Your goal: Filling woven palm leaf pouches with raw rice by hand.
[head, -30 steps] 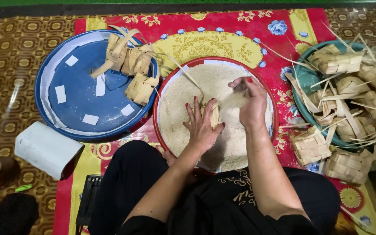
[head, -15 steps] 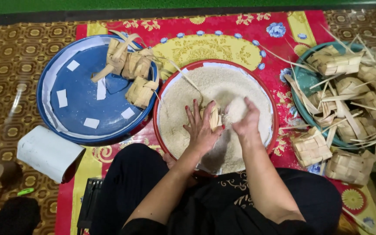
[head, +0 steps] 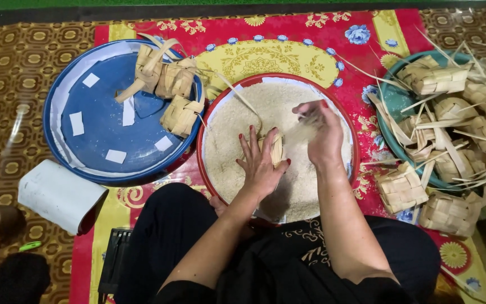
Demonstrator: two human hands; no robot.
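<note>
Two hands work over a round red-rimmed tray of white rice [head: 237,121] that sits on the red and yellow patterned floor mat [head: 288,39]. The left hand [head: 260,163] lies with its fingers spread, grasping a small woven palm-leaf pouch [head: 275,147] and holding it upright in the rice. The right hand [head: 323,132], half a second ago low beside the pouch, is now raised just above it, fingers clenched loosely around a blurred trickle of grains; by my reading, rice is going into the pouch in scoops.

At far left, a blue round tray [head: 102,135] holds three filled-looking woven pouches [head: 170,84] and several small white paper rectangles [head: 77,123]. At right, a teal basin [head: 392,132] is heaped with empty woven cases [head: 451,112], two more resting on the mat near it. A white roll of paper [head: 60,194] lies near left, unmarked as far as shows.
</note>
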